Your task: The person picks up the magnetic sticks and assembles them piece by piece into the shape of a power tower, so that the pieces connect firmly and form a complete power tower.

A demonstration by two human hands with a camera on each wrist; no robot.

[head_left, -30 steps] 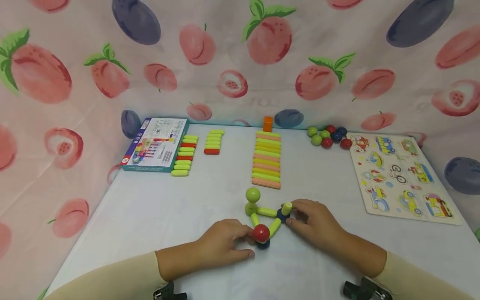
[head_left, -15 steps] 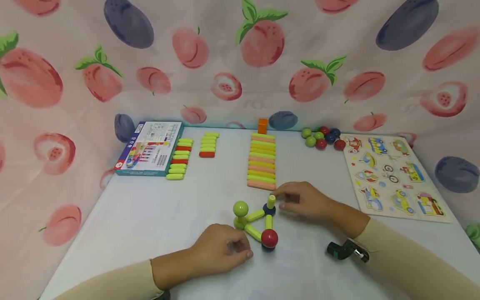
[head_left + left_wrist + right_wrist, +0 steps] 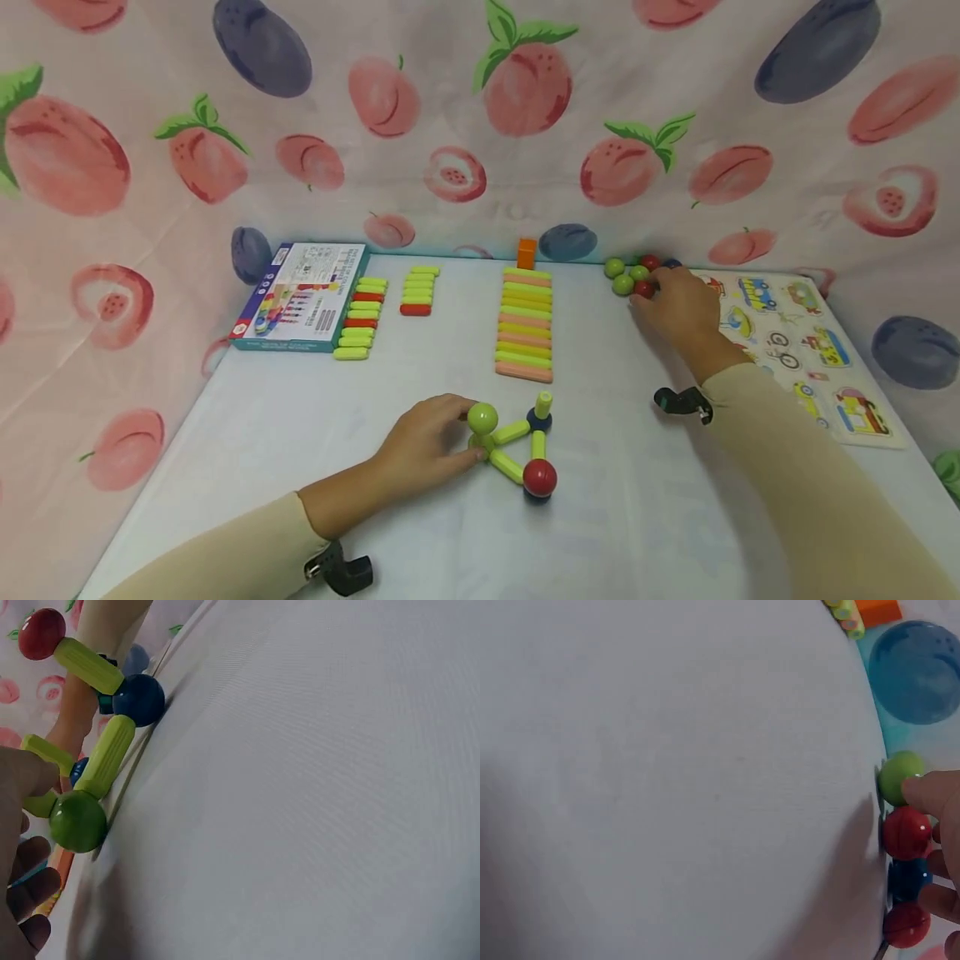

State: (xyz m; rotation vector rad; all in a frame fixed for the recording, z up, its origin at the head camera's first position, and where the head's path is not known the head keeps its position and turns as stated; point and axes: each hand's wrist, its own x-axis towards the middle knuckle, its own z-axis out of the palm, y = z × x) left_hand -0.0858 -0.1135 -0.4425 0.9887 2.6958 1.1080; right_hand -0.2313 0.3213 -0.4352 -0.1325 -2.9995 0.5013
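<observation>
Red ball [image 3: 642, 289] sits by right grip [image 3: 681, 312], perhaps touching.

Head cam high, wide, facing forward and down over white tabletop [image 3: 622, 517] to fruit-print cloth [image 3: 525, 183]. Left wrist cam low, rolled sideways, close on ball-and-stick frame [image 3: 106, 756], also in head view. Right wrist cam low, rolled, near clustered balls [image 3: 905, 834], shared with head.

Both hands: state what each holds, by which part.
Left hand: the triangular lime-green stick frame, by its corner of stacked green balls. Right hand: among glossy coloured balls; a hold cannot be told.
</observation>
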